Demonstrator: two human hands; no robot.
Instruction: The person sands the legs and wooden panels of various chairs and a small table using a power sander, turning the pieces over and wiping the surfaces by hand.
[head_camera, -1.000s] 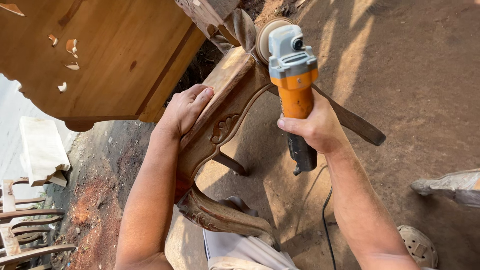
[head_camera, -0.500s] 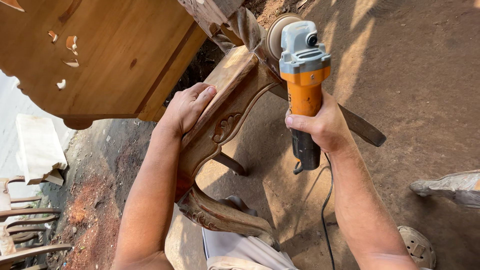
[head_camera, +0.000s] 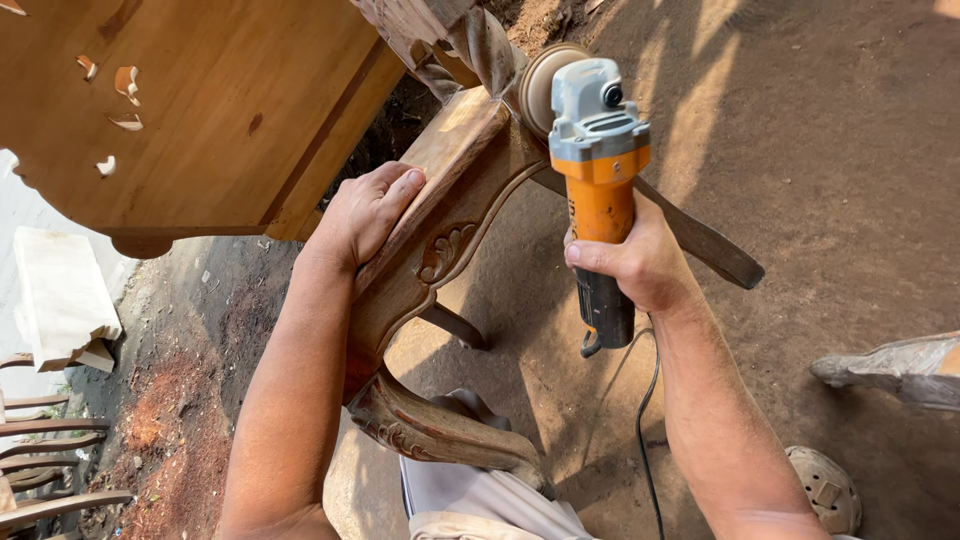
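Sanding a carved wooden chair frame (head_camera: 440, 250) with an angle grinder (head_camera: 598, 190).

Right hand (head_camera: 640, 262) clamped around the orange grinder body, sanding disc (head_camera: 540, 85) pressed to the frame's upper end; left hand (head_camera: 365, 212) flat on the rail, steadying, fingers not closed. Best kept light, moving, cord (head_camera: 645, 430) clear, over dirt floor (head_camera: 830, 170).
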